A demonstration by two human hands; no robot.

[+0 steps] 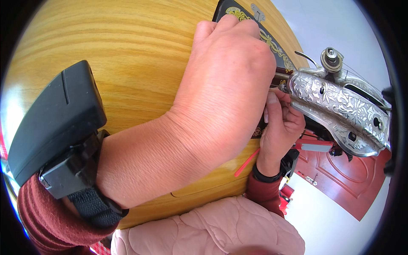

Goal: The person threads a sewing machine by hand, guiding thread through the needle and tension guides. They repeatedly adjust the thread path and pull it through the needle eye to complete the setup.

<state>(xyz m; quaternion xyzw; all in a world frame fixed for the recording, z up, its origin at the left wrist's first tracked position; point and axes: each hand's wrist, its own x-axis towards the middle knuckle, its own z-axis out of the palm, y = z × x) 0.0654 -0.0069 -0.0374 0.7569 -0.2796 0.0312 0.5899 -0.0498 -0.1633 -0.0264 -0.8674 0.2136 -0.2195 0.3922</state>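
My left hand is bent over the black sewing machine bed with gold scrollwork, its fingers curled down. The back of that hand hides its fingertips and whatever lies beneath. Close by, my right hand has thumb and forefinger brought together beside the needle clamp. Whether a thread or needle is between those fingertips is too small to tell. Above the right hand juts the machine's engraved silver faceplate, with a thread tension knob on its far side. A needle bar runs out of the head toward my left hand.
The wood-grain tabletop spreads to the left. A thin red stick-like tool lies near the front edge. Black devices are strapped to both wrists. A pink quilted garment is at the bottom; a red panelled door stands beyond.
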